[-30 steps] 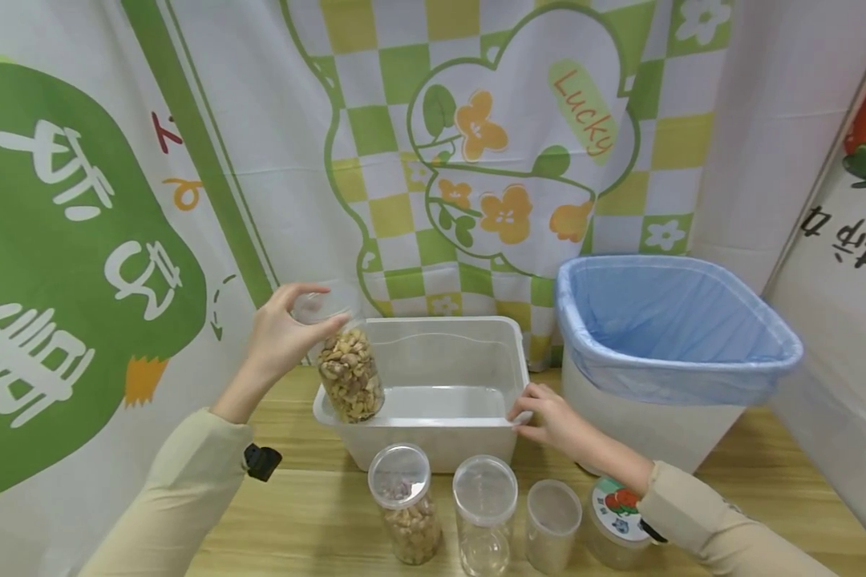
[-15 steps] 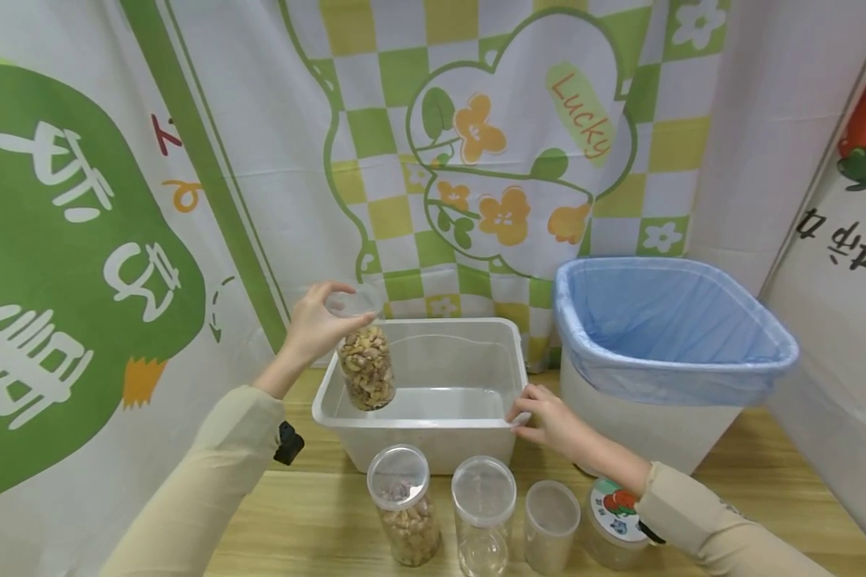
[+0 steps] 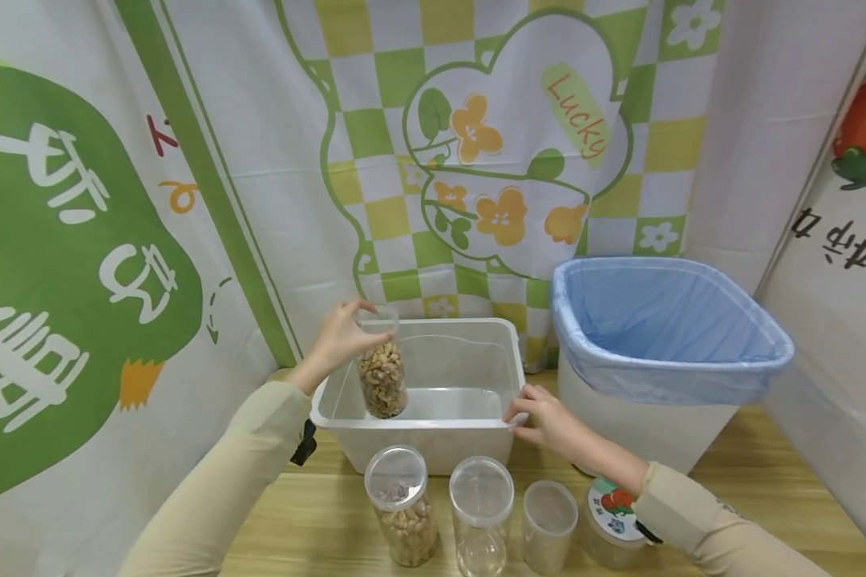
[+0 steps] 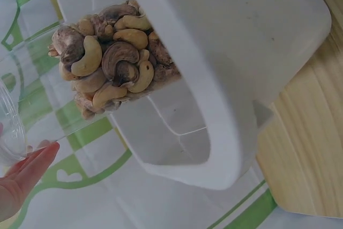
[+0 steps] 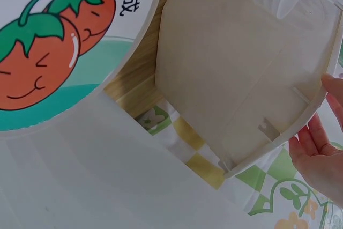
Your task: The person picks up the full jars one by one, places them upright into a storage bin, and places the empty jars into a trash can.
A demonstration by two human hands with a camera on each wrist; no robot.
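A clear lidded jar of cashews hangs upright over the left part of a white plastic bin. My left hand grips it from above, thumb and fingers round the lid. In the left wrist view the cashews show through the wall, their lower end hidden behind the bin's rim. At the bin's front right corner, my right hand pinches the rim between thumb and fingers. The right wrist view shows those fingers under the rim's edge.
In front of the bin stand another jar of cashews, a tall clear jar, a smaller clear jar and a low jar with a tomato-print lid. A waste bin with a blue liner stands at right.
My left hand has carried the jar of cashews rightward, from the bin's left edge to over its inside, and slightly lower. The right hand has kept its hold on the rim.
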